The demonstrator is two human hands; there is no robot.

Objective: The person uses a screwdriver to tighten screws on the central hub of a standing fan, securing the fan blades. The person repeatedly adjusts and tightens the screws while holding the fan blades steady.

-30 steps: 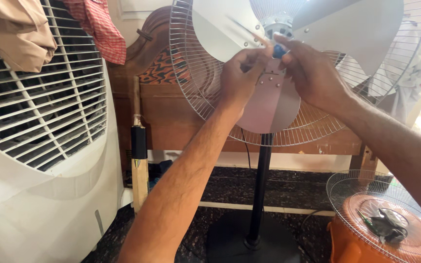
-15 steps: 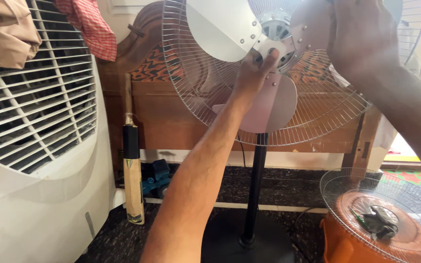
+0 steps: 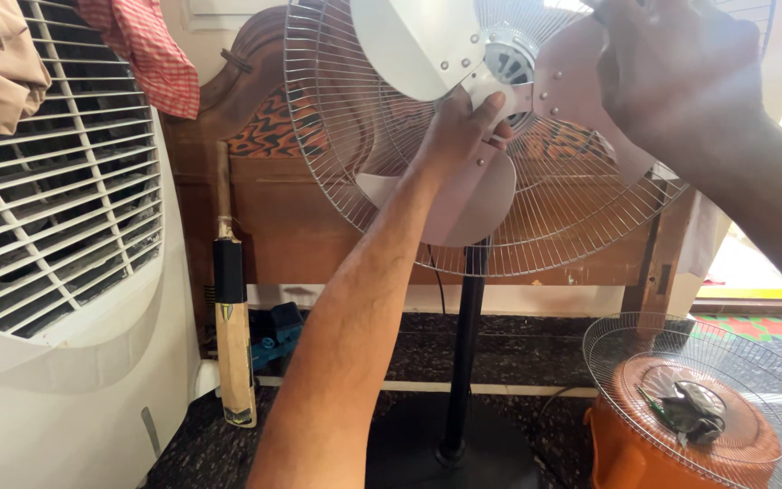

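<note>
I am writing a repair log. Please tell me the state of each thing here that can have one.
Fan: upright on its stand, front grille off, blades bare.
Front grille: removed, lying on an orange stool.
Left hand: gripping the blade hub.
Right hand: raised before the upper blade; grip unclear.
Cricket bat: upright, leaning on wooden furniture.

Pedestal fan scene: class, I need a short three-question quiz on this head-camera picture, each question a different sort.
1. True or false: the left hand grips the fan hub.
2. Where does the detached wire guard rest? A) on the orange stool B) on the air cooler
3. What leans against the wooden headboard, left of the fan pole?

Key: 1 true; 2 A; 3 a cricket bat.
</note>
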